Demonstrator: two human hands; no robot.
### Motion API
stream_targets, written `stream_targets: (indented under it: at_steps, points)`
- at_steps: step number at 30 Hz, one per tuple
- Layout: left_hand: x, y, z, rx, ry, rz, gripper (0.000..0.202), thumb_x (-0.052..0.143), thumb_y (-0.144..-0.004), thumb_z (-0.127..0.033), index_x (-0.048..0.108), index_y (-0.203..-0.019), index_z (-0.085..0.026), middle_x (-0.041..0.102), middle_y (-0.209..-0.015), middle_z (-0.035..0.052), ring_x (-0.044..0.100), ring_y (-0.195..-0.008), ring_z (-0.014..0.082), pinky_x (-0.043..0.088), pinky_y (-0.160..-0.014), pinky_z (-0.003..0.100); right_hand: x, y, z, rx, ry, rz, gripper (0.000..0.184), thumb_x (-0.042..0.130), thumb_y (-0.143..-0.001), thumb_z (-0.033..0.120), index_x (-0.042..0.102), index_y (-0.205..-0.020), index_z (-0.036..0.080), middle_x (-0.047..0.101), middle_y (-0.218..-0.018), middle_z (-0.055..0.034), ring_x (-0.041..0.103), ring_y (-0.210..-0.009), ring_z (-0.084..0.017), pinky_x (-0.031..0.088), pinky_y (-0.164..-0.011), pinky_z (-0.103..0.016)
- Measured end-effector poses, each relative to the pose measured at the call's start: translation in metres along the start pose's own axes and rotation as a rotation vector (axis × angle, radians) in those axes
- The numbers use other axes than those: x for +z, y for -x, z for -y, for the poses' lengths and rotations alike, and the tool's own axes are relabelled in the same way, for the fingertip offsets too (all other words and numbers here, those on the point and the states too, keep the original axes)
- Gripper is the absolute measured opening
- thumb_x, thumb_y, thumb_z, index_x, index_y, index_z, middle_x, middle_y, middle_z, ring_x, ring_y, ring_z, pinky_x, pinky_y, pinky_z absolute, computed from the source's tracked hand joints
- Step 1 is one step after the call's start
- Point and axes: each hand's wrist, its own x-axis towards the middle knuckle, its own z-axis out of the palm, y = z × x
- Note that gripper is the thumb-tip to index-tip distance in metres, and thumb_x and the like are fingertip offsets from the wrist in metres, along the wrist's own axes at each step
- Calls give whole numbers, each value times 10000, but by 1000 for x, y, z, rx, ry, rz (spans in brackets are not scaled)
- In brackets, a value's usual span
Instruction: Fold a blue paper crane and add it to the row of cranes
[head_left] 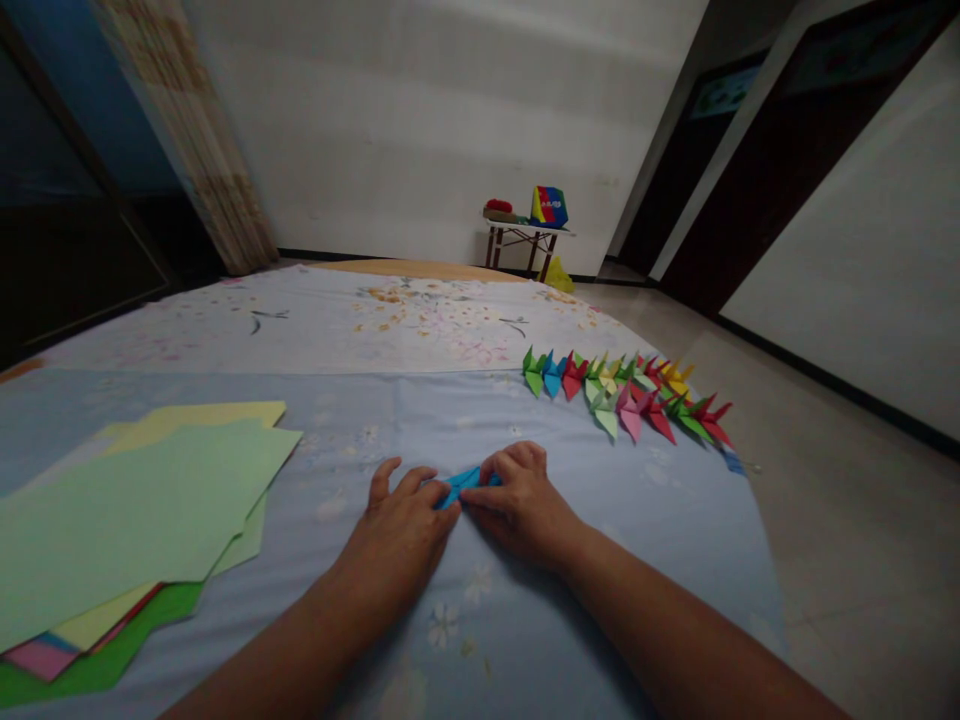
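Observation:
A folded strip of blue origami paper lies on the pale blue bedsheet, pinched from both sides. My left hand holds its near left end with the fingertips. My right hand presses on its right end, and the fingers hide part of the fold. To the left of my hands lies a loose stack of coloured paper sheets, with light green on top. Beyond my right hand stand several folded paper cranes in many colours, in rough rows.
The sheet ends at a curved edge on the right, where a tiled floor begins. A floral cloth lies further back. Against the far wall stands a low folding table with a red object and a multicoloured box.

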Motion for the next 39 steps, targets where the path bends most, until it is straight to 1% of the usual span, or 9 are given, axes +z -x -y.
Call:
stream_targets:
  at_steps: [4, 9, 12, 16, 26, 29, 32, 37, 39]
  points:
    - [-2, 0, 0, -15, 23, 22, 194, 517, -832, -191, 674, -910, -273, 666, -980, 35, 498, -1094, 269, 146, -996, 590, -6, 1, 9, -39, 104, 63, 150, 541, -845, 313, 667, -923, 289, 572, -949, -42, 407, -928, -209, 183, -909, -433]
    - [-4, 1, 1, -22, 59, 18, 197, 531, -821, -200, 682, -912, -289, 666, -983, 35, 498, -1093, 270, 147, -994, 589, -8, 3, 14, -47, 127, 94, 186, 571, -825, 337, 648, -991, 303, 574, -987, -50, 408, -948, -222, 168, -931, -443]
    - [-4, 2, 4, -19, 76, 9, 236, 530, -824, -205, 669, -976, -319, 672, -1035, 31, 495, -1108, 291, 140, -979, 613, -9, 3, 13, -33, 123, 112, 170, 551, -843, 325, 664, -969, 310, 578, -947, -46, 411, -937, -217, 177, -917, -436]
    - [-6, 4, 8, -16, 99, 30, 241, 519, -824, -200, 676, -952, -331, 674, -1079, 9, 483, -1138, 316, 130, -960, 642, -14, 3, 11, -17, 125, 131, 173, 549, -843, 319, 679, -957, 321, 579, -923, -43, 411, -923, -214, 183, -896, -438]
    - [-8, 6, 16, 4, 113, 79, 266, 482, -846, -191, 675, -955, -338, 650, -1156, -18, 437, -1190, 333, 117, -954, 653, -23, 5, -1, 33, 80, 122, 146, 589, -819, 313, 707, -901, 339, 594, -923, -33, 422, -932, -213, 197, -860, -427]
    - [-8, 6, 17, 19, 114, 73, 260, 497, -831, -177, 674, -943, -331, 650, -1150, -20, 440, -1188, 338, 119, -952, 658, -27, 5, -4, 57, 89, 136, 127, 603, -801, 291, 721, -840, 316, 596, -882, -36, 426, -909, -210, 201, -854, -424]
    - [-7, 6, 16, 19, 121, 53, 244, 501, -831, -178, 680, -924, -316, 658, -1127, -9, 450, -1182, 331, 128, -958, 649, -31, 5, -5, 82, 110, 91, 135, 596, -793, 256, 720, -741, 263, 588, -834, -39, 423, -901, -203, 194, -875, -421]
    - [-6, 4, 14, 11, 126, 44, 220, 503, -842, -206, 692, -902, -301, 669, -1098, 4, 460, -1170, 316, 122, -981, 614, -32, 4, 2, 2, 64, -6, 166, 567, -822, 331, 680, -931, 279, 576, -898, -32, 418, -897, -194, 217, -858, -400]
    - [-7, 4, 13, 0, 135, 44, 221, 496, -848, -214, 695, -900, -296, 672, -1091, 9, 463, -1167, 312, 118, -987, 606, -30, 3, 7, -13, 58, -44, 167, 552, -834, 340, 676, -918, 268, 569, -895, -34, 419, -892, -190, 220, -859, -392]
